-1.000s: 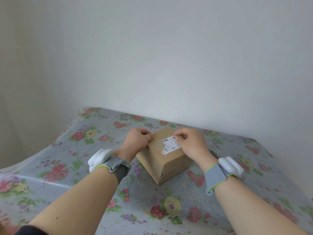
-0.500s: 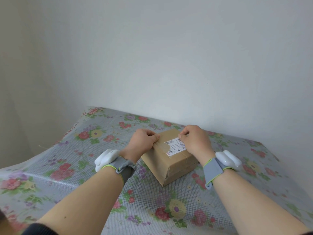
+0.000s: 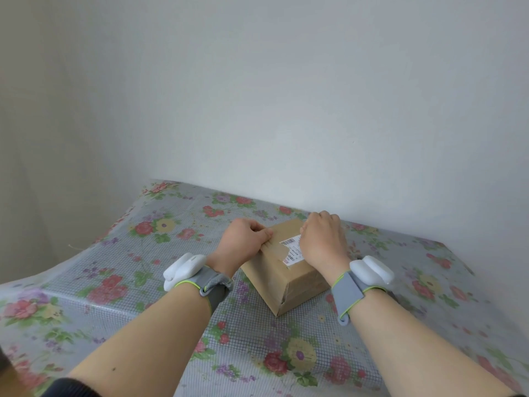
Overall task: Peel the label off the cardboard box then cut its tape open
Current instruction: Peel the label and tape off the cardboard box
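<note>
A small brown cardboard box [image 3: 274,279] stands on the flowered table, one corner towards me. On its top is a white label [image 3: 291,249] with a barcode, its left edge ragged where part is torn away. My left hand [image 3: 243,242] presses on the box's top left edge, fingers curled and thumb against the cardboard. My right hand [image 3: 323,242] lies over the right part of the label, fingertips pinched at its far edge; the pinch itself is hidden behind the knuckles. No cutting tool is in view.
The table [image 3: 143,282] wears a clear gridded cover over a floral cloth. A plain white wall rises just behind the box. Both wrists carry grey bands with white devices. The cloth drops off at the left edge.
My right hand has shifted forward and up over the label, covering more of it. My left hand keeps its hold on the box's left edge. The box has hardly moved.
</note>
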`<state>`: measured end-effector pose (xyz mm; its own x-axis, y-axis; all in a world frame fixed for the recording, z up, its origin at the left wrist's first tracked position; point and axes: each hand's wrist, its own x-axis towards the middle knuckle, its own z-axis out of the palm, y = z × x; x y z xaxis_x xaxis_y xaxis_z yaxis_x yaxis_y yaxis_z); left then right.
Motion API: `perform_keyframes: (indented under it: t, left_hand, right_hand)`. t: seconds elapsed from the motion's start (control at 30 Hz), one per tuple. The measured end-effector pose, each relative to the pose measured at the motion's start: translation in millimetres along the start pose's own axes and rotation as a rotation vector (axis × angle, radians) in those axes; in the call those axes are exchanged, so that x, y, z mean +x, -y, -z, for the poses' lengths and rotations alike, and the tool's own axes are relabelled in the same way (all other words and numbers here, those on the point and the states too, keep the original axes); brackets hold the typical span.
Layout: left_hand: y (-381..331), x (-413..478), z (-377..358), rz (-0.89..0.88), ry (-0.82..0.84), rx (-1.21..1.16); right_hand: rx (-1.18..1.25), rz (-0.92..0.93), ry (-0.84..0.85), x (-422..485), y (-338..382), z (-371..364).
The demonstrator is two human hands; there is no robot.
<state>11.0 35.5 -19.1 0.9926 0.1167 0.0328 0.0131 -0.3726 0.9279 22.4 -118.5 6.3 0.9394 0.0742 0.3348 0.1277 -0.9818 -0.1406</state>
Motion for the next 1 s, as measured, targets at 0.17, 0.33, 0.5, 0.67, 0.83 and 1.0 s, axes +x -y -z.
perform_keyframes:
  t: [0.17,0.33,0.5,0.67,0.83,1.0]
  left_hand:
    - [-2,-1,-1,0.006,0.003,0.0]
    - [-1,-1,1,-0.007,-0.006,0.014]
    - [-5,-1,-3,-0.009,-0.028,0.059]
    - [-8,-2,-4,0.002,-0.051,0.175]
    - [-26,-2,-9,-0.322,-0.07,0.52]
    - [-50,6,-25,-0.479,0.071,0.763]
  right_hand:
    - [0.167,0.15,-0.115,1,15,8]
    - [0.313,-0.147,-0.093,8,-24,27]
    - [0.697,-0.371,0.078,-2,-49,18]
    - [0.766,-0.403,0.224,-6,-51,20]
    - [0.725,-0.311,0.188,-7,-51,22]
    - [0.692,-0.29,0.2,-9,-47,20]
